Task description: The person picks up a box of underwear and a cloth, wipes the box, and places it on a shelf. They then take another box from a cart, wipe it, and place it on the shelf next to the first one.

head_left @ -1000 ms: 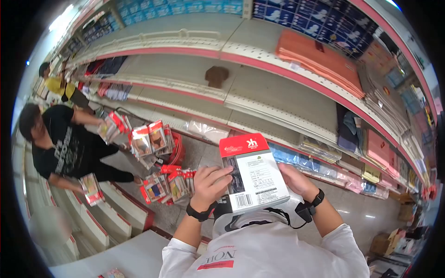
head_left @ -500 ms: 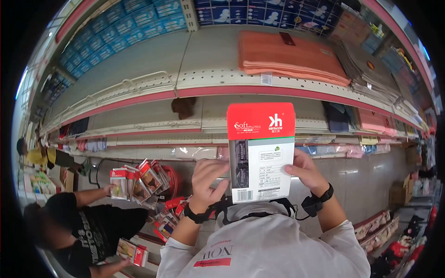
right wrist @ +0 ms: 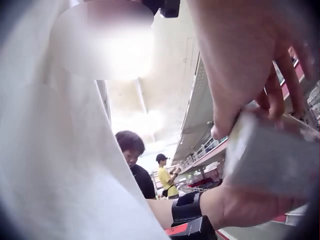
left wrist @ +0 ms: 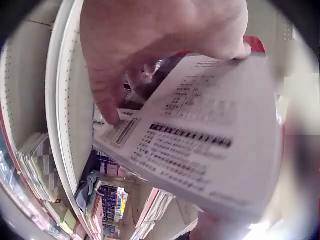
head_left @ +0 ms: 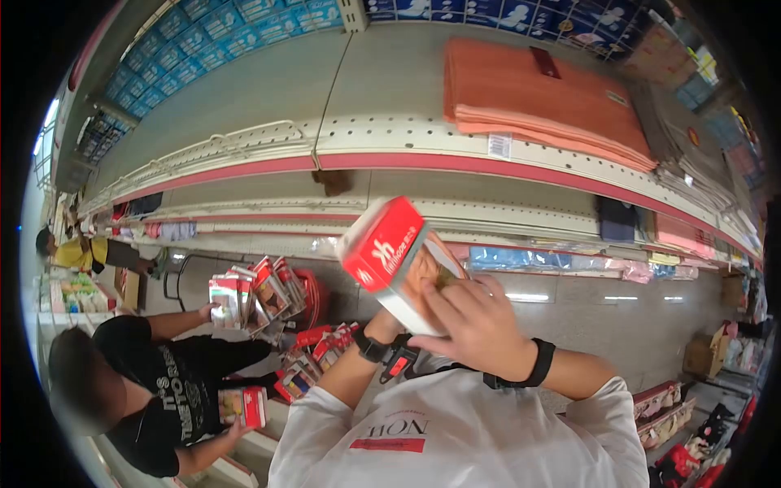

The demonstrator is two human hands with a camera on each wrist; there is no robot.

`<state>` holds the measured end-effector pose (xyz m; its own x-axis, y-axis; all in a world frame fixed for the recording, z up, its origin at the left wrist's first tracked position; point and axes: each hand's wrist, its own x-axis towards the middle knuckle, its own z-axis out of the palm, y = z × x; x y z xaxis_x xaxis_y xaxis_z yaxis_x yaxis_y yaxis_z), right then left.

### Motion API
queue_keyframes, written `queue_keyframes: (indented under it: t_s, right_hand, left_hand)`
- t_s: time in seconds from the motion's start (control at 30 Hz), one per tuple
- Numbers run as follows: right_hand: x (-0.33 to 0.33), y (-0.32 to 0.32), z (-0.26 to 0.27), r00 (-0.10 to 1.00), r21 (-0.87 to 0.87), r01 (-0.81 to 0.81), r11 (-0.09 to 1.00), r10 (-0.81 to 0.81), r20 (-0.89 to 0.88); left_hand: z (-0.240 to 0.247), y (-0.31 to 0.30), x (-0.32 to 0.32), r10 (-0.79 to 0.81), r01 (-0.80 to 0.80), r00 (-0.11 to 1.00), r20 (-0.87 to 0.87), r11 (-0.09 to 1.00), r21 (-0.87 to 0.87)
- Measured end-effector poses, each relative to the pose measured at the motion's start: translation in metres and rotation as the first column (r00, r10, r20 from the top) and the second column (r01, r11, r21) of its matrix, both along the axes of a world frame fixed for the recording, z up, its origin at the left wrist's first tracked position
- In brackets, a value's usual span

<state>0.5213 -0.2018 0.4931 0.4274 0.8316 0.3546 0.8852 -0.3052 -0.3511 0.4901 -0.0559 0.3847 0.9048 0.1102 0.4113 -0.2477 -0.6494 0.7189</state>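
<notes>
The box (head_left: 386,254) tilts in the air between both hands, in front of the shelf's (head_left: 244,93) front edge. The left hand (left wrist: 160,32) grips it from behind; the right hand (head_left: 480,324) grips its lower end.

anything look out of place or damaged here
One oddity: a brown item seems to sit by itself on the shelf below the neat orange stack. The red-and-white box is tilted and slightly blurred, with no clear damage.
</notes>
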Motion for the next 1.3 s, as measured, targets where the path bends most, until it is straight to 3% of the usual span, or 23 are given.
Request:
queue_keyframes:
  t_s: [0.03, 0.07, 0.1, 0.17, 0.2, 0.23, 0.3, 0.33, 0.37, 0.43, 0.47, 0.5, 0.57, 0.6, 0.63, 0.67, 0.77, 0.93, 1.03, 1.07, 1.1, 1.17, 1.3]
  right_hand:
    - [0.003, 0.003, -0.003, 1.0, 0.005, -0.019, 1.0, 0.019, -0.014]
    - [0.006, 0.006, -0.007, 0.989, 0.059, -0.114, 0.992, 0.119, -0.089]
    - [0.009, 0.009, -0.01, 0.963, 0.116, -0.201, 0.973, 0.218, -0.16]
    - [0.027, -0.001, -0.012, 0.937, 0.085, -0.263, 0.961, 0.276, -0.214]
    - [0.037, -0.007, -0.015, 0.954, 0.048, -0.205, 0.978, 0.21, -0.215]
    - [0.044, -0.011, -0.018, 0.967, 0.013, -0.142, 0.99, 0.142, -0.21]
    - [0.05, -0.015, -0.036, 0.893, 0.115, -0.003, 0.993, 0.054, -0.447]
    - [0.053, -0.017, -0.046, 0.754, 0.169, 0.173, 0.97, -0.02, -0.657]
    - [0.058, -0.023, -0.055, 0.756, 0.17, 0.17, 0.971, -0.017, -0.655]
    - [0.07, -0.033, -0.069, -0.179, 0.084, 0.039, 0.996, 0.089, -0.98]
    - [0.072, -0.038, -0.08, -0.136, 0.148, 0.039, 0.988, 0.152, -0.979]
    - [0.075, -0.045, -0.088, -0.143, 0.126, 0.026, 0.992, 0.129, -0.981]
    - [0.081, -0.055, -0.096, -0.172, 0.124, 0.059, 0.991, 0.133, -0.976]
    - [0.085, -0.06, -0.098, -0.169, 0.131, 0.049, 0.99, 0.138, -0.976]
    - [0.09, -0.065, -0.099, -0.163, 0.104, 0.038, 0.994, 0.109, -0.981]
    - [0.094, -0.069, -0.1, -0.154, 0.077, 0.029, 0.997, 0.081, -0.985]
    - [0.1, -0.081, -0.106, -0.144, 0.057, 0.098, 0.994, 0.071, -0.987]
    - [0.099, -0.091, -0.097, -0.085, -0.008, 0.172, 0.985, 0.006, -0.996]
    - [0.093, -0.094, -0.097, -0.069, -0.022, 0.223, 0.975, -0.006, -0.998]
    - [0.09, -0.093, -0.095, -0.068, -0.027, 0.231, 0.973, -0.012, -0.998]
    - [0.089, -0.093, -0.096, -0.054, -0.03, 0.246, 0.969, -0.018, -0.998]
    - [0.086, -0.095, -0.1, -0.024, -0.058, 0.265, 0.962, -0.054, -0.998]
    - [0.08, -0.094, -0.098, -0.053, -0.101, 0.316, 0.943, -0.089, -0.995]
  left_hand:
    - [0.012, 0.004, -0.002, -0.05, 0.056, 0.994, -0.102, 0.997, 0.053]
    - [0.041, -0.006, -0.003, -0.149, 0.048, 0.987, -0.054, 0.606, -0.794]
    - [0.062, -0.017, -0.004, -0.148, 0.013, 0.987, 0.063, -0.316, -0.949]
    - [0.037, -0.005, -0.003, -0.228, 0.077, 0.961, 0.155, -0.317, -0.945]
    - [0.01, -0.003, -0.002, -0.073, 0.369, 0.897, 0.436, -0.419, -0.83]
    - [0.016, -0.001, -0.004, -0.056, 0.373, 0.901, 0.431, -0.41, -0.833]
    - [0.036, 0.001, -0.006, -0.219, -0.053, 0.975, 0.032, -0.371, -0.927]
    - [-0.064, 0.012, -0.008, -0.313, 0.097, 0.941, 0.131, -0.12, -0.988]
    - [-0.066, 0.006, -0.005, -0.31, 0.101, 0.941, 0.134, -0.119, -0.988]
    - [-0.06, -0.004, -0.001, -0.361, 0.247, 0.839, 0.406, -0.412, -0.877]
    - [-0.008, -0.006, -0.016, -0.35, -0.017, 0.937, -0.006, -0.028, -0.999]
    - [0.004, -0.006, -0.015, -0.261, -0.226, 0.934, -0.245, 0.103, -0.969]
    - [-0.028, 0.012, -0.009, -0.112, -0.244, 0.958, -0.264, 0.166, -0.955]
    - [-0.038, 0.024, -0.004, 0.074, -0.277, 0.958, -0.277, 0.487, -0.828]
    - [-0.065, 0.05, -0.001, 0.149, -0.43, 0.889, -0.433, 0.597, -0.677]
    - [-0.062, 0.064, 0.009, 0.36, -0.473, 0.879, -0.314, 0.748, -0.466]
    - [-0.084, 0.123, 0.027, 0.534, -0.547, 0.836, -0.124, 0.796, -0.259]
    - [-0.083, 0.185, 0.071, 0.839, -0.806, 0.539, -0.071, 0.538, 0.248]
    - [-0.093, 0.208, 0.09, 0.845, -0.752, 0.511, -0.159, 0.529, 0.394]
    - [-0.099, 0.227, 0.097, 0.749, -0.659, 0.659, -0.068, 0.619, 0.427]
    - [-0.112, 0.228, 0.103, 0.833, -0.619, 0.482, -0.273, 0.544, 0.567]
    - [-0.133, 0.244, 0.111, 0.837, -0.613, 0.457, -0.302, 0.542, 0.575]
    - [-0.142, 0.26, 0.108, 0.689, -0.401, 0.704, -0.172, 0.585, 0.704]
